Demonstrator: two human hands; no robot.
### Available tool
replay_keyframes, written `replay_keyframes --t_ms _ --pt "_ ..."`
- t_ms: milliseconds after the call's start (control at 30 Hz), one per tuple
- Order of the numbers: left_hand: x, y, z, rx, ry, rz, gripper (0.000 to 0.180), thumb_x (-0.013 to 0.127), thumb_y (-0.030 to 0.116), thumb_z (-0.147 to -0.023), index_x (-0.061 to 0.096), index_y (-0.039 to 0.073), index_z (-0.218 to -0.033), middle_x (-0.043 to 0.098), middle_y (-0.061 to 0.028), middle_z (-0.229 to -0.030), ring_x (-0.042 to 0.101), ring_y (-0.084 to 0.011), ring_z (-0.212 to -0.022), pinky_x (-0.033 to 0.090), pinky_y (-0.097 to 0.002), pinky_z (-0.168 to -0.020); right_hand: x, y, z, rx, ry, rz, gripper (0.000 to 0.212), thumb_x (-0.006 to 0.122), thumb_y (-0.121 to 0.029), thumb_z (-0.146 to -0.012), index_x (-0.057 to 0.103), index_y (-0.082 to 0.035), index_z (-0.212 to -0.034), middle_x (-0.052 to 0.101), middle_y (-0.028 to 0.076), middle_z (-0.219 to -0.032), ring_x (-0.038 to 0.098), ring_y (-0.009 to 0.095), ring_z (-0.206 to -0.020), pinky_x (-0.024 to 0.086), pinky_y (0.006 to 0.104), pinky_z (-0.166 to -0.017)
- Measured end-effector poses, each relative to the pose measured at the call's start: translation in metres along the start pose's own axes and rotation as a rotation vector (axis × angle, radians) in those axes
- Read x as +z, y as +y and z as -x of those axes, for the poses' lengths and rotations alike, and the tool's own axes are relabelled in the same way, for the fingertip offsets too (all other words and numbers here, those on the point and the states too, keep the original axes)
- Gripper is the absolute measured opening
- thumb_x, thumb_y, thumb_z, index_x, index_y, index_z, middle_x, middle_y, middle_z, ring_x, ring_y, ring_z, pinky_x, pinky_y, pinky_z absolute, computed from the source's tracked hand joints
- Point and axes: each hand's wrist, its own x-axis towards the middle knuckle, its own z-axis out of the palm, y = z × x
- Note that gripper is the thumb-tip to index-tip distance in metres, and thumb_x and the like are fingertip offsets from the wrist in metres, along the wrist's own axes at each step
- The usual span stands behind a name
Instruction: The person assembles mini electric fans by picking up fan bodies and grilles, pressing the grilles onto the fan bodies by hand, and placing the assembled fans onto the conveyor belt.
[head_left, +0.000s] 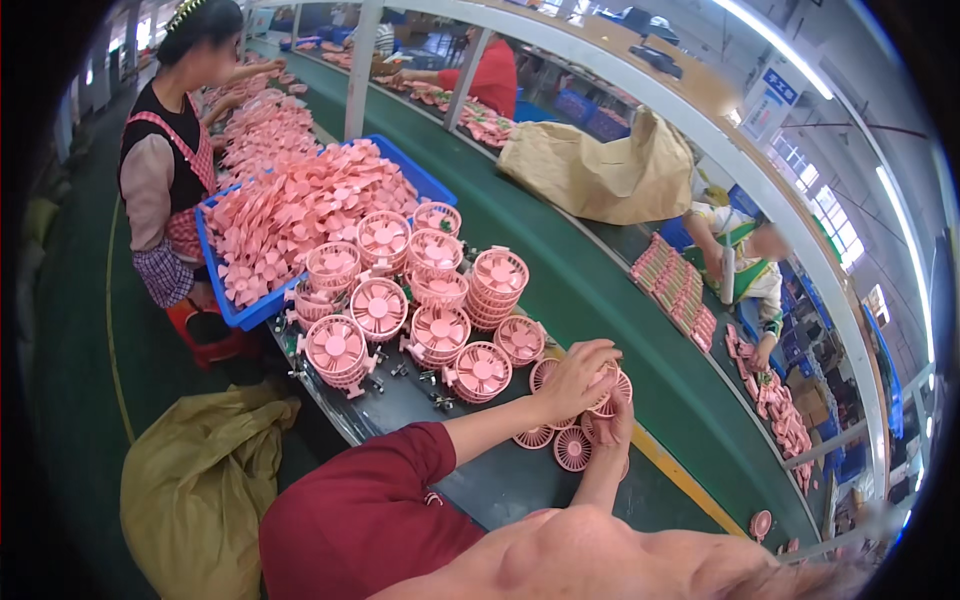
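Maroon sleeve: I see the sleeve (370, 500) low in my view, its bare forearm reaching forward and right over the dark tabletop (480, 482).
Right hand: the right hand (611, 424) comes up from the lower edge, its fingers bent against the lower side of a pink grille (601, 406) and, as I read it, holding it.
Left hand: the left hand (578, 382) lies over the grille's upper left, fingers close together and nearly straight; I cannot tell whether they pinch it, since the thumb is mostly hidden.
Held grille: it sits between both hands, above other round pink grilles (573, 449) that lie partly under them. Whether it is one piece or several nested, I cannot make out.
Handling: I would let the right hand carry the weight, keep the left fingertips on the rim rather than the thin spokes, and turn the piece level — a tilted one could snag its neighbours.
Fan stacks: just left of the hands stand stacks of pink fan housings (478, 372) with blades inside; I would keep the left elbow clear of them and of the small dark parts (440, 401) scattered at their feet.
Blue tray: beyond the stacks, its rim (232, 312) holds a heap of loose pink blades (300, 215).
Green belt: the belt (590, 290) runs past the tabletop's far side.
Far side: a worker in green and white (740, 255) sits across the belt beside rows of pink parts (672, 287).
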Motion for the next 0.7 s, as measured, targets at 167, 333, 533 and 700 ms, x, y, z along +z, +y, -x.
replay_keyframes --t_ms 167,333,533,700 --pt "0.003 -0.039 0.014 -0.420 -0.213 0.034 0.052 0.061 0.024 -0.087 0.048 0.003 -0.134 0.062 -0.0235 -0.109 0.061 -0.0404 -0.100 0.048 -0.0476 -0.088 0.006 -0.006 -0.003 -0.045 0.185 0.134 0.051 0.060 -0.006 -0.090 0.042 0.001 -0.138 0.057 0.020 -0.127 0.061 0.029 -0.112 0.055 0.0400 -0.091" --pt "0.020 -0.069 0.028 -0.552 -0.311 0.295 0.041 0.064 0.021 -0.086 0.049 -0.001 -0.117 0.066 -0.0163 -0.088 0.064 -0.0204 -0.055 0.053 -0.0306 -0.048 -0.030 -0.027 -0.005 -0.309 0.426 0.560 0.035 0.055 -0.004 -0.092 0.051 0.004 -0.126 0.060 0.020 -0.122 0.062 0.026 -0.108 0.054 0.0368 -0.090" --pt "0.024 -0.056 0.032 -0.765 -0.098 0.507 0.052 0.067 0.025 -0.090 0.049 0.000 -0.132 0.064 -0.0086 -0.106 0.062 -0.0101 -0.084 0.052 -0.0258 -0.067 0.012 -0.051 0.015 -0.482 0.338 0.500 0.033 0.062 -0.011 -0.093 0.054 0.006 -0.120 0.062 0.017 -0.114 0.064 0.026 -0.099 0.060 0.0404 -0.081" --pt "0.025 -0.059 0.035 -0.897 -0.045 0.761 0.026 0.061 0.015 -0.093 0.065 -0.002 -0.111 0.067 -0.0089 -0.102 0.062 -0.0119 -0.092 0.051 -0.0248 -0.079 0.060 -0.036 0.019 -0.368 0.331 0.838 0.033 0.063 0.001 -0.084 0.056 0.003 -0.116 0.063 0.011 -0.105 0.063 0.016 -0.092 0.053 0.0273 -0.080"
